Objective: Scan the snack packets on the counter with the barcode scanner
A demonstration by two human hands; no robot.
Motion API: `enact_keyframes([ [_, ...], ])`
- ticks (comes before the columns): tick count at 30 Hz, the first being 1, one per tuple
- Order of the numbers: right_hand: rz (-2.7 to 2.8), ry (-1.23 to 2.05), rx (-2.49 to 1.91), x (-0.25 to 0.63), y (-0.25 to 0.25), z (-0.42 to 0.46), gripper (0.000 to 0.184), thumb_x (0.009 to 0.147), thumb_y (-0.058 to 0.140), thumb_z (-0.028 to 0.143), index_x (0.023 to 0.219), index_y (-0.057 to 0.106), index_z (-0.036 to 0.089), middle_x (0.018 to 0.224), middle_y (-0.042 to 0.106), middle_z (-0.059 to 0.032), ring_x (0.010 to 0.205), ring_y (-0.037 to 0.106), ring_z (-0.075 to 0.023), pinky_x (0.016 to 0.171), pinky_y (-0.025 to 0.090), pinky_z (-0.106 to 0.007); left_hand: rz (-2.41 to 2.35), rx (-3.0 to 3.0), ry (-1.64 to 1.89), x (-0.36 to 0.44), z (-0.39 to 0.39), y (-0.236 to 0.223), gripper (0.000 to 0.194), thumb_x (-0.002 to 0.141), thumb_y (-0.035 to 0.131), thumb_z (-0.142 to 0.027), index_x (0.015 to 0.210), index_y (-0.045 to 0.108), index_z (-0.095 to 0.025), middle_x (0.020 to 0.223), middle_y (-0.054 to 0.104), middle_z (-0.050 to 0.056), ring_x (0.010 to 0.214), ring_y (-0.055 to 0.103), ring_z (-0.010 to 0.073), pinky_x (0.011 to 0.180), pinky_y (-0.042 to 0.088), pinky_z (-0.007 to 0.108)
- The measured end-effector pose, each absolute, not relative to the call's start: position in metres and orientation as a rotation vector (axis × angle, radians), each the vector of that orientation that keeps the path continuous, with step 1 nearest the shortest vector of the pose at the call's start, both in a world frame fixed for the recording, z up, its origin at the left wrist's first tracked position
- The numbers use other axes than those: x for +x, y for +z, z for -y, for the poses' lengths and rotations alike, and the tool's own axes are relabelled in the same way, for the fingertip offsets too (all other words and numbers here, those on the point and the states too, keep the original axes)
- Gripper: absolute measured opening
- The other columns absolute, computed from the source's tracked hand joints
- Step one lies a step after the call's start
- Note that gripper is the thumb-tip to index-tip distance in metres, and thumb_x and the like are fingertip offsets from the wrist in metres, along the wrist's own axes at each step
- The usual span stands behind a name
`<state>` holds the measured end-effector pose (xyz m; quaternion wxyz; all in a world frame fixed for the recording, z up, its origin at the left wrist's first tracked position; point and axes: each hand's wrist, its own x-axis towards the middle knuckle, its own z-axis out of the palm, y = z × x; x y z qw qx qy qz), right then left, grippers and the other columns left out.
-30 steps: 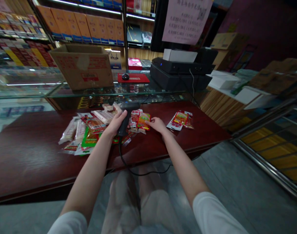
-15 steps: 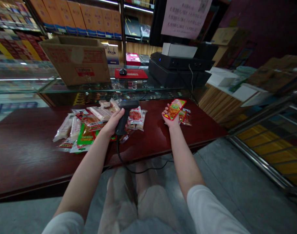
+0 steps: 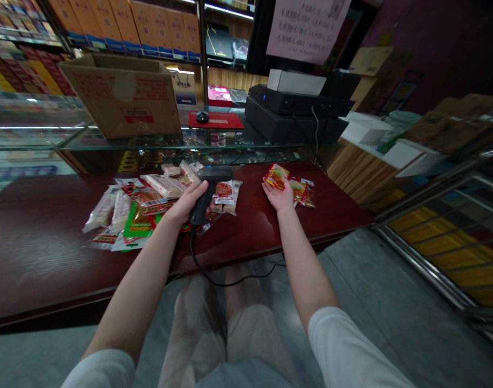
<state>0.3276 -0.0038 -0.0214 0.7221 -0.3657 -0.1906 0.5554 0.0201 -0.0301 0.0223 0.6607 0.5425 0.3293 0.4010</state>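
Note:
My left hand is wrapped round the grip of a black barcode scanner, held over the right side of a heap of snack packets. The scanner's head points right, toward my other hand. On the right, my right hand is turned palm up and holds a small red and yellow snack packet between thumb and fingers. Just right of that hand, a few more packets lie on the dark red table. The heap mixes pale wrapped sticks with red and green packs.
A black cable hangs from the scanner past the table's front edge. Behind the table stands a glass counter with an open cardboard box, a mouse on a red mat, and black till equipment. A metal rail is at right.
My right hand has turned the packet and shifted it slightly left; the packet now tilts back and shows smaller. The left hand and scanner stay nearly in place.

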Motion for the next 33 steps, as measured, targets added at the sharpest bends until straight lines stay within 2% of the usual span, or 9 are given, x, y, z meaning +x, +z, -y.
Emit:
enact_keyframes([
  [3, 0.415, 1.153, -0.905, 0.323, -0.028, -0.004, 0.006, 0.083, 0.06, 0.025, 0.088, 0.057, 0.023, 0.081, 0.071, 0.003, 0.081, 0.069, -0.0122, 0.081, 0.057, -0.029, -0.715, 1.272, 0.853, 0.022, 0.034, 0.023, 0.059, 0.074, 0.063, -0.071, 0.096, 0.049, -0.018, 0.054, 0.061, -0.001, 0.038, 0.052, 0.0106, 0.036, 0.036, 0.02],
  [7, 0.539, 1.114, -0.822, 0.314, -0.03, -0.004, 0.023, 0.077, 0.065, 0.013, 0.096, 0.057, 0.024, 0.084, 0.071, 0.0044, 0.082, 0.069, -0.0115, 0.085, 0.058, -0.028, -0.702, 1.299, 0.81, 0.027, 0.039, 0.025, 0.059, 0.073, 0.063, -0.072, 0.093, 0.045, -0.02, 0.051, 0.059, -0.003, 0.039, 0.05, 0.0106, 0.037, 0.037, 0.02],
  [9, 0.586, 1.123, -0.802, 0.309, -0.028, -0.001, 0.026, 0.078, 0.065, 0.013, 0.1, 0.058, 0.025, 0.087, 0.072, 0.0045, 0.084, 0.07, -0.0122, 0.088, 0.058, -0.03, -0.697, 1.313, 0.795, 0.03, 0.042, 0.027, 0.058, 0.073, 0.063, -0.072, 0.092, 0.045, -0.02, 0.05, 0.056, -0.004, 0.039, 0.049, 0.0101, 0.038, 0.038, 0.02],
  [14, 0.621, 1.104, -0.866, 0.302, -0.026, 0.003, 0.015, 0.084, 0.065, 0.027, 0.098, 0.059, 0.025, 0.089, 0.073, 0.0028, 0.09, 0.07, -0.015, 0.09, 0.057, -0.036, -0.684, 1.39, 0.772, 0.038, 0.048, 0.028, 0.058, 0.074, 0.062, -0.073, 0.089, 0.048, -0.018, 0.049, 0.054, -0.005, 0.039, 0.047, 0.0081, 0.038, 0.036, 0.019],
  [19, 0.717, 1.042, -0.895, 0.299, -0.032, 0.001, 0.02, 0.077, 0.069, 0.032, 0.092, 0.059, 0.023, 0.087, 0.071, 0.0002, 0.092, 0.068, -0.0165, 0.093, 0.053, -0.036, -0.685, 1.401, 0.803, 0.043, 0.051, 0.025, 0.061, 0.072, 0.063, -0.075, 0.089, 0.048, -0.018, 0.051, 0.055, -0.004, 0.04, 0.048, 0.0082, 0.039, 0.037, 0.019],
  [22, 0.837, 0.8, -1.074, 0.307, -0.033, 0.001, 0.023, 0.076, 0.065, 0.032, 0.095, 0.057, 0.021, 0.094, 0.069, -0.0028, 0.093, 0.066, -0.0184, 0.094, 0.052, -0.037, -0.682, 1.38, 0.821, 0.041, 0.051, 0.027, 0.061, 0.075, 0.059, -0.075, 0.094, 0.049, -0.018, 0.053, 0.059, -0.002, 0.04, 0.05, 0.0092, 0.039, 0.037, 0.02],
  [27, 1.042, 0.103, -1.665, 0.351, -0.017, 0.015, 0.042, 0.079, 0.056, 0.025, 0.12, 0.049, 0.017, 0.118, 0.062, -0.014, 0.105, 0.06, -0.0238, 0.097, 0.046, -0.039, -0.689, 1.28, 0.94, 0.026, 0.044, 0.034, 0.059, 0.076, 0.06, -0.073, 0.097, 0.048, -0.019, 0.052, 0.058, -0.004, 0.038, 0.048, 0.0095, 0.038, 0.036, 0.02],
  [30, 1.136, -0.027, -2.098, 0.382, -0.007, 0.03, 0.04, 0.082, 0.052, 0.023, 0.12, 0.05, 0.012, 0.111, 0.063, -0.0201, 0.104, 0.059, -0.0307, 0.095, 0.044, -0.045, -0.705, 1.241, 1.013, 0.016, 0.04, 0.038, 0.057, 0.078, 0.059, -0.071, 0.096, 0.05, -0.018, 0.052, 0.056, -0.004, 0.04, 0.049, 0.0091, 0.039, 0.035, 0.02],
  [33, 1.147, -0.213, -2.307, 0.396, -0.004, 0.042, 0.045, 0.078, 0.058, 0.024, 0.12, 0.051, 0.009, 0.125, 0.054, -0.0272, 0.116, 0.05, -0.0381, 0.096, 0.04, -0.053, -0.743, 1.217, 1.073, 0.011, 0.037, 0.039, 0.054, 0.078, 0.06, -0.069, 0.095, 0.05, -0.018, 0.054, 0.057, -0.003, 0.04, 0.049, 0.0089, 0.039, 0.034, 0.02],
])
